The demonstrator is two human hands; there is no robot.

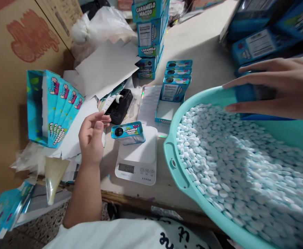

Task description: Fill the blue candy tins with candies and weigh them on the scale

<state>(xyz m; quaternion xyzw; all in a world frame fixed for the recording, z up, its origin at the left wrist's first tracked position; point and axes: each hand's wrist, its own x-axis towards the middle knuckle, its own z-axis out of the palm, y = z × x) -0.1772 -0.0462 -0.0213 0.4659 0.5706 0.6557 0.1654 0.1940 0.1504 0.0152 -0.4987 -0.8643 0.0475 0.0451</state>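
Observation:
My left hand [92, 140] is held palm up with its fingers loosely bent and nothing in it. Just right of it, a small blue candy box [128, 133] rests on a white kitchen scale [138, 155] whose display is lit. A black tape dispenser [120, 107] lies beyond my left fingertips. At the upper right, my right hand [283, 86] grips another blue box [266, 92] over the rim of a turquoise basin [170, 152]. White-blue candies [226, 166] fill much of the basin. My fingers cover part of the held box.
Small upright boxes [176, 89] stand in a shallow display tray [164, 118]. Behind them rises a stack of blue boxes [148, 34]. Nested display cartons [54, 109] and white card sheets [107, 69] lie left. A container of blue boxes [260, 45] is at the upper right.

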